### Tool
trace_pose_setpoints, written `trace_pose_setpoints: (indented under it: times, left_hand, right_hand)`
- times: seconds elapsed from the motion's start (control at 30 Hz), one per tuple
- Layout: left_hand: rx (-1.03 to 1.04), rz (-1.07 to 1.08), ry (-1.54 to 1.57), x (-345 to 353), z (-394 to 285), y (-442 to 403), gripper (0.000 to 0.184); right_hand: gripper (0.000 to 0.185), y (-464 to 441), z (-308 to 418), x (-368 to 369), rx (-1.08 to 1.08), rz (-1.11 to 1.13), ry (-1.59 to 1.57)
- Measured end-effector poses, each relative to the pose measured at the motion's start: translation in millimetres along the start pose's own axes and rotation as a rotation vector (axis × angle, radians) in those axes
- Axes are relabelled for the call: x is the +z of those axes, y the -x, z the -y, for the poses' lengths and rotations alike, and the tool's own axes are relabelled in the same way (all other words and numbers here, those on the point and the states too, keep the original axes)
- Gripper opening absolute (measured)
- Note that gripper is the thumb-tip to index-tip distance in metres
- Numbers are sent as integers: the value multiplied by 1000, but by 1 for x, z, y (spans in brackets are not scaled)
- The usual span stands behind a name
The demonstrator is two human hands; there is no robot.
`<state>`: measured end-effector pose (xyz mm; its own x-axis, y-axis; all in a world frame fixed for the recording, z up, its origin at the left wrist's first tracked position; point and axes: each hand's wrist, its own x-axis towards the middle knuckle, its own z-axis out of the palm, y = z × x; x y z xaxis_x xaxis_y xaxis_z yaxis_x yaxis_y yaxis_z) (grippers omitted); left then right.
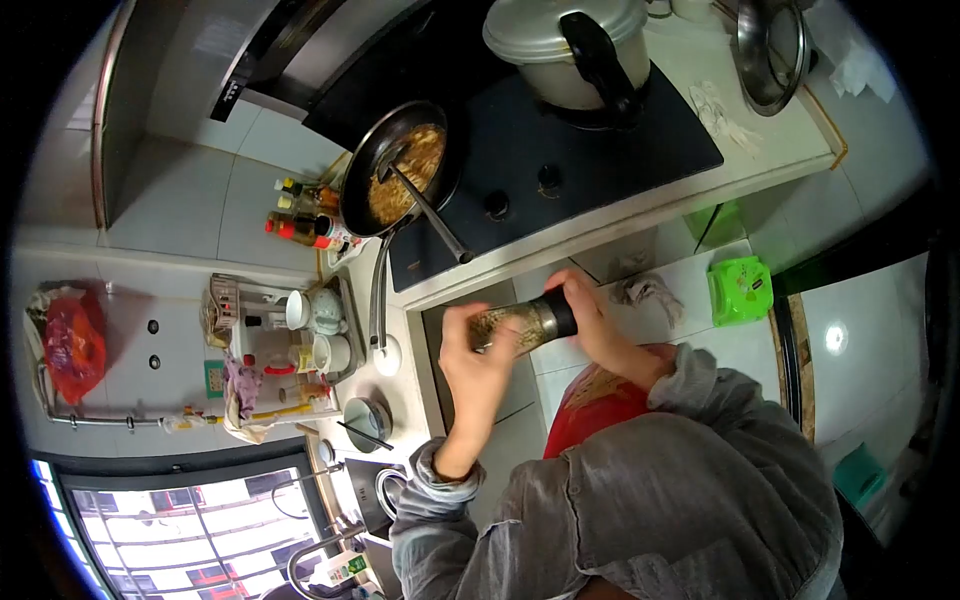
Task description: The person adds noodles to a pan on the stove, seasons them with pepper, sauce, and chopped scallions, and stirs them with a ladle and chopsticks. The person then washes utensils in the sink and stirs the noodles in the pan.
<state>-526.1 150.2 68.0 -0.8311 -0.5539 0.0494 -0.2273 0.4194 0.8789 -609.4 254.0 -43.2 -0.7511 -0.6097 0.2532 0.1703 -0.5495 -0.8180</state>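
Between my two hands is a clear spice jar (pixel 537 322) with a black cap and pale brown grains inside, held tilted in front of my body. My left hand (pixel 478 355) wraps around the clear body, slightly blurred. On the black cap, my right hand (pixel 592 322) has its fingers closed. Beyond the hands, a frying pan (pixel 352 190) stands on the black cooktop (pixel 600 165). Brown, saucy food (pixel 425 160) lies in it, and a spatula (pixel 430 212) rests in the food with its handle over the rim.
A pressure cooker (pixel 570 50) stands on the cooktop's other burner. Several sauce bottles (pixel 305 215) are beside the pan. A bowl with chopsticks (pixel 367 425) sits on the counter near the sink faucet (pixel 310 550). A red bag (pixel 585 405) shows by my body.
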Motion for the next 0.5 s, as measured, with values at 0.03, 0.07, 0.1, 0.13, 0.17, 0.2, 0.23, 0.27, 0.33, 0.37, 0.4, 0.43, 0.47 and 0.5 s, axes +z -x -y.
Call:
trace_pose_setpoints:
  times: [0.03, 0.07, 0.1, 0.13, 0.17, 0.2, 0.23, 0.27, 0.33, 0.37, 0.4, 0.43, 0.47, 0.5]
  left_hand:
    - [338, 21, -362, 1, -4, 1, 40]
    - [676, 48, -730, 0, -10, 2, 41]
    - [671, 159, -768, -3, -20, 3, 49]
    - [656, 149, -663, -8, -17, -5, 51]
    - [630, 141, -557, -16, -9, -13, 52]
    - [603, 140, -453, -21, 3, -17, 54]
    - [472, 118, -197, -21, 18, -18, 53]
    - [195, 150, 26, -24, 18, -15, 52]
    - [-364, 187, 472, -27, 16, -6, 51]
    - [-430, 164, 515, -24, 15, -8, 47]
    - [-524, 167, 562, -25, 15, -10, 46]
    - [-620, 169, 609, -25, 17, -12, 46]
    - [-717, 172, 655, -26, 19, -13, 45]
    - [-732, 161, 668, -25, 28, -13, 40]
  right_hand:
    - [30, 7, -18, -4, 330, 114, -448]
    - [33, 11, -21, -3, 659, 222, -901]
    - [40, 12, -23, -6, 725, 197, -837]
    - [40, 8, -24, -10, 644, 129, -606]
    - [39, 4, -10, -8, 567, 61, -381]
    - [39, 1, 6, -5, 484, -9, -162]
    - [33, -8, 24, 4, 463, -155, -88]
    - [30, -14, 20, 3, 273, -140, 50]
    - [26, -23, 10, -2, -106, -90, 338]
    - [23, -24, 18, -3, -288, -18, 508]
    - [22, -24, 27, -2, -382, 29, 606]
    - [22, -22, 36, 1, -477, 77, 702]
    - [21, -19, 40, 3, -571, 125, 797]
    - [19, -17, 37, 4, -592, 113, 829]
